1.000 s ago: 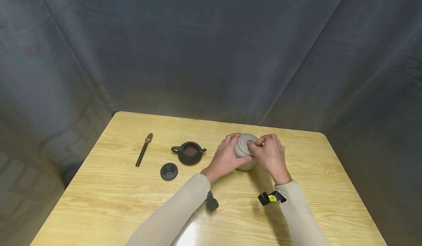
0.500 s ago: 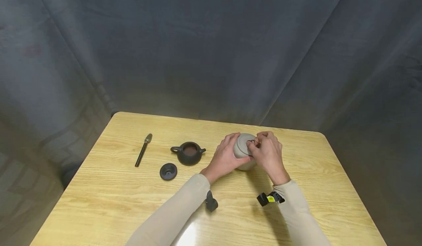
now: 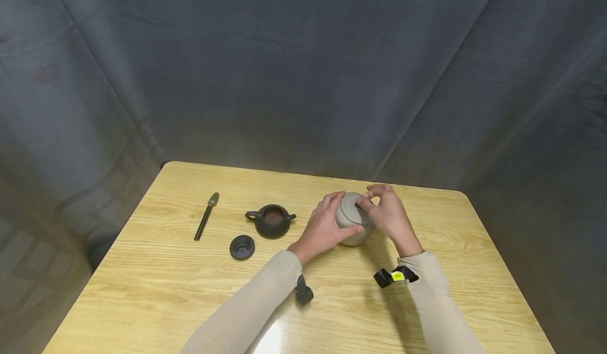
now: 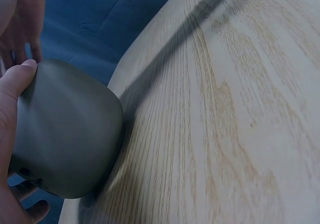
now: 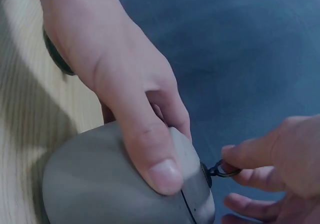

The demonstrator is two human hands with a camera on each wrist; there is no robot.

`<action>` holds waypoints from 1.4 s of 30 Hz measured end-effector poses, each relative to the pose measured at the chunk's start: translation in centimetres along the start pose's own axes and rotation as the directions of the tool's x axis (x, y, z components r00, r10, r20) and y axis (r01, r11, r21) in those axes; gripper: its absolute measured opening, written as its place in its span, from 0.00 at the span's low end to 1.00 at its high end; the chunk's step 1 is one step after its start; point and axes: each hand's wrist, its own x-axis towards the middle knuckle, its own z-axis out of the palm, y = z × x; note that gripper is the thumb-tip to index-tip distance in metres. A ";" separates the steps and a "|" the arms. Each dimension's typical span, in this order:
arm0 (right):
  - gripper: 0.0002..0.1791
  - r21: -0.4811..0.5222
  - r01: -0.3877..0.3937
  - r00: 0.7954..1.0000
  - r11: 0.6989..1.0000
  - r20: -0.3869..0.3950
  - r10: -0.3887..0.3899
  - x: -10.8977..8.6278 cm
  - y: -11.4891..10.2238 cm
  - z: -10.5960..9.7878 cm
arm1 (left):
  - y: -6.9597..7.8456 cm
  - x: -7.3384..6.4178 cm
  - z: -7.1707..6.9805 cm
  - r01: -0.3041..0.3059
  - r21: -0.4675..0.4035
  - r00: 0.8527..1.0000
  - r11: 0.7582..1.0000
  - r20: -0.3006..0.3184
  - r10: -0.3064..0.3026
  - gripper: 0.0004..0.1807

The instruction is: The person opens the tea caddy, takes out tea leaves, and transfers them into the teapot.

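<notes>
A rounded grey jar [image 3: 353,236] stands on the right half of the wooden table. My left hand [image 3: 327,228] grips its side, the thumb laid along the body, as the left wrist view shows with the jar wall [image 4: 67,129]. On top sits a grey lid [image 5: 199,199], a thin dark seam between it and the body. A small black ring [image 5: 226,169] is fixed to the lid's middle. My right hand [image 3: 390,214] pinches that ring between thumb and finger. In the head view these fingers mostly cover the ring.
Left of the jar stands a dark teapot [image 3: 271,227] without its lid, spout toward my left hand. Its round teapot lid [image 3: 242,247] lies in front. A dark-handled spoon-like tool [image 3: 205,219] lies farther left. Grey curtains [image 3: 284,80] hang behind the table [image 3: 199,291].
My right hand has shifted and turned slightly, with its wrist moving up and to the right, while its fingers stay at the lid's ring. The left hand and jar have hardly moved.
</notes>
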 end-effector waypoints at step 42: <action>0.20 -0.063 0.071 0.996 0.995 -0.042 -0.074 -0.7 -0.5 -6.7 | -0.1 0.1 -0.2 -0.009 0.031 1.000 0.999 0.002 0.009 0.56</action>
